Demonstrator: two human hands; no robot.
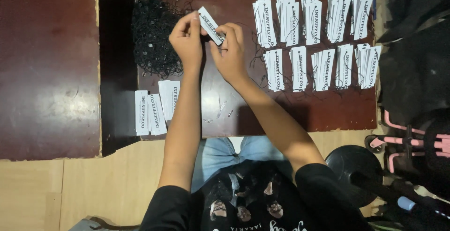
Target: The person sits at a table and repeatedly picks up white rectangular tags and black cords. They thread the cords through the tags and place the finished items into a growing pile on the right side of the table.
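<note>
Both my hands are raised over the dark brown low table [328, 111] and together hold one white paper tag [209, 25] with black print. My left hand [186, 39] pinches its upper left end. My right hand [229, 50] grips its lower right end, where a thin black string seems to hang. Just left of my left hand lies a tangled heap of black strings [152, 36]. Loose white tags [154, 107] without strings lie near the table's front left edge.
Several fanned stacks of strung white tags [311, 39] lie in two rows across the table's right half. A second dark table [47, 67] stands at the left. A pink frame [408, 139] and a black round object [354, 165] sit at the right on the wooden floor.
</note>
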